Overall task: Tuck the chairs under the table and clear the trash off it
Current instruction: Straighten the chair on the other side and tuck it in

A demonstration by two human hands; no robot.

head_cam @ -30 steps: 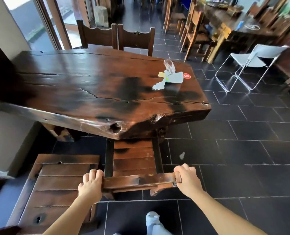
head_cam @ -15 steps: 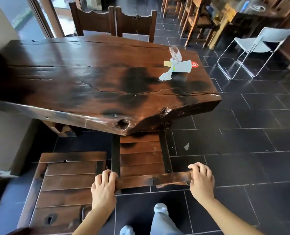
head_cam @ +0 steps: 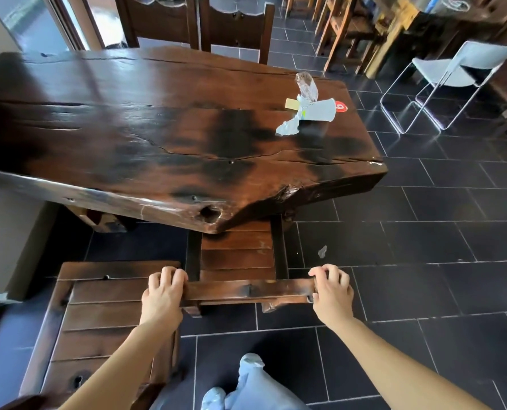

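Observation:
A dark wooden chair (head_cam: 237, 255) stands at the near edge of the big slab table (head_cam: 145, 128), its seat partly under the tabletop. My left hand (head_cam: 162, 294) grips the left end of the chair's top rail (head_cam: 246, 290), and my right hand (head_cam: 332, 291) grips the right end. A second wooden chair (head_cam: 98, 315) stands to the left, out from the table. Trash lies on the table's far right: a pale blue paper cup on its side (head_cam: 320, 110), crumpled clear plastic (head_cam: 307, 85), a crumpled scrap (head_cam: 287, 130) and a yellow slip (head_cam: 291, 103).
Two dark chairs (head_cam: 196, 25) stand at the table's far side. A white folding chair (head_cam: 453, 72) is at the right, with more wooden furniture behind it. A small scrap (head_cam: 322, 251) lies on the black tile floor. A wall runs along the left.
The chair has slid forward, further under the table, with both hands staying on its top rail. I have stepped closer to the table.

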